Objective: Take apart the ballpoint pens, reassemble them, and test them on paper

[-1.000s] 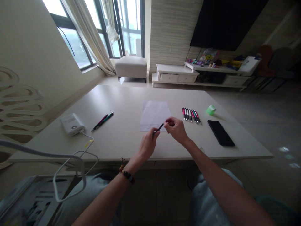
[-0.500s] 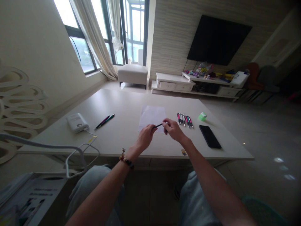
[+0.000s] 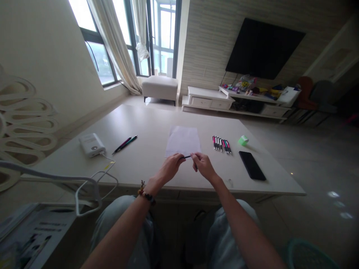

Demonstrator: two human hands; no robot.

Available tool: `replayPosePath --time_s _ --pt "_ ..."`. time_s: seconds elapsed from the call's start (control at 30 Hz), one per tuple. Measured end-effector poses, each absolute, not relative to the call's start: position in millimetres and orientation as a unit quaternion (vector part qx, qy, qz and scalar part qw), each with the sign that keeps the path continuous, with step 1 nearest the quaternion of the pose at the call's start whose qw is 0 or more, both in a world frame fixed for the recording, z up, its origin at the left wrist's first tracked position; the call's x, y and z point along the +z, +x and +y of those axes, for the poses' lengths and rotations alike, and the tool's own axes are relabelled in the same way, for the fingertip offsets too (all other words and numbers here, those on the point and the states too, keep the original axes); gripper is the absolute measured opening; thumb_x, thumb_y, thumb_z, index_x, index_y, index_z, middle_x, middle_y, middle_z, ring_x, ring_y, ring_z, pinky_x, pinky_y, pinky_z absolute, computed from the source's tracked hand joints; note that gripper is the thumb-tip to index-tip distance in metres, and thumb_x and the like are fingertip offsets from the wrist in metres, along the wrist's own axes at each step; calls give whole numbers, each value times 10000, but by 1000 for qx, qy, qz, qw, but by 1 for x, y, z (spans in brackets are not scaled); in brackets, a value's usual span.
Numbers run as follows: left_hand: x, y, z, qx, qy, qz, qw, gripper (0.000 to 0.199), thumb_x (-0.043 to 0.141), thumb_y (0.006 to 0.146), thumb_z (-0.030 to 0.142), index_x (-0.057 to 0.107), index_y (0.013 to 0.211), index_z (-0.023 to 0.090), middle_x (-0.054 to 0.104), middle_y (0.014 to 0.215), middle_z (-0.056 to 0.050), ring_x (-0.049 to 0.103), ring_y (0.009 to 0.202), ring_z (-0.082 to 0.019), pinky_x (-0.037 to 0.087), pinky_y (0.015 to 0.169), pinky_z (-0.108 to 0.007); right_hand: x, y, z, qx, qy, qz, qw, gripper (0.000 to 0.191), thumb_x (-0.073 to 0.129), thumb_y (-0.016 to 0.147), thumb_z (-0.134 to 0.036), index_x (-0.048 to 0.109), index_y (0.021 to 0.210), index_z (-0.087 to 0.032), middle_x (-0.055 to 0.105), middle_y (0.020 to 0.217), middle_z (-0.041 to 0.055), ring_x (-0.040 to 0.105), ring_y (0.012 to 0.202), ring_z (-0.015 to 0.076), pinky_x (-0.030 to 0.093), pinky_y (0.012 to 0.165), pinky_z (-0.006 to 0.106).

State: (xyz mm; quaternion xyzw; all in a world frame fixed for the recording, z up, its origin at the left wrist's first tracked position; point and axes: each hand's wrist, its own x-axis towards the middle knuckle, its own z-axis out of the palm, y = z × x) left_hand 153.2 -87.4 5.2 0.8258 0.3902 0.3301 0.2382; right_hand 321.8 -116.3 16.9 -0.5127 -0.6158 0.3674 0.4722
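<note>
Over the near edge of a white sheet of paper (image 3: 183,140), both my hands hold a thin dark pen (image 3: 187,157) between them. My left hand (image 3: 171,166) pinches one end with thumb and fingers. At the other end, my right hand (image 3: 204,164) has its fingers curled round it, covering that part. Right of the paper lies a row of several pens (image 3: 221,145) with pink, white and green barrels. Two more pens (image 3: 125,144) rest side by side on the left of the table.
On the white table (image 3: 151,123) stand a white power bank (image 3: 92,144) with a cable (image 3: 112,164) hanging over the edge, a black phone (image 3: 251,165) and a small green-and-white container (image 3: 243,140). A grey-white case (image 3: 42,231) is low at the left, a green basket (image 3: 308,254) low at the right.
Both hands have come slightly nearer to me with the pen, uncovering more of the paper. A small sticker-like patch near the table edge has gone from view by my right wrist.
</note>
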Motion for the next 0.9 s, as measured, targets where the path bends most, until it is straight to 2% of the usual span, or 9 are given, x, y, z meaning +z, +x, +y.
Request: replayPosePath --time_s 0.13,0.27,0.4,0.5,0.6,0.73,0.83,0.9 --pt "-2 152 -88 349 804 404 262 246 420 902 321 620 894 178 632 813 -43 526 718 -147 395 673 -266 11 313 -109 391 -505 -565 522 370 561 763 -530 579 794 -162 494 425 -56 407 373 90 305 401 209" --pt "-5 154 -88 367 778 419 291 264 420 897 338 613 828 172 586 692 -9 489 646 -127 375 629 -249 4 301 -103 383 -513 -498 585 359 643 712 -509 553 673 -163 475 430 -53 380 386 78 287 402 216" --pt "-3 160 -88 396 739 433 332 294 412 894 367 591 769 171 536 629 22 458 594 -105 354 586 -225 2 290 -98 409 -480 -465 622 318 657 725 -464 587 781 -158 452 445 -71 363 404 74 279 406 213" --pt "1 166 -88 408 716 437 359 299 419 884 370 575 728 168 518 602 32 446 568 -97 345 562 -214 3 286 -94 403 -482 -435 645 323 696 686 -453 581 747 -157 449 446 -70 359 404 71 281 400 213" --pt "3 171 -85 422 705 427 379 296 417 880 373 575 739 167 513 596 33 444 558 -96 343 554 -212 4 287 -93 421 -470 -430 645 343 692 693 -445 611 858 -154 440 445 -80 343 394 66 272 395 208" --pt "3 175 -82 424 698 423 393 281 423 879 370 572 755 167 496 588 37 429 549 -93 329 543 -209 6 293 -94 415 -480 -421 648 320 703 684 -437 624 783 -143 448 455 -69 343 401 62 260 397 211" --pt "1 174 -82 414 704 417 398 288 427 878 364 550 710 166 486 583 40 424 552 -91 323 544 -208 6 295 -94 423 -477 -443 631 347 685 710 -441 646 875 -139 426 438 -78 345 404 64 261 410 210" --pt "0 172 -82 406 711 414 397 286 430 876 361 558 710 166 493 592 38 429 561 -91 325 550 -208 5 295 -93 412 -484 -448 629 346 699 697 -444 653 837 -132 436 435 -72 350 404 63 260 409 212"
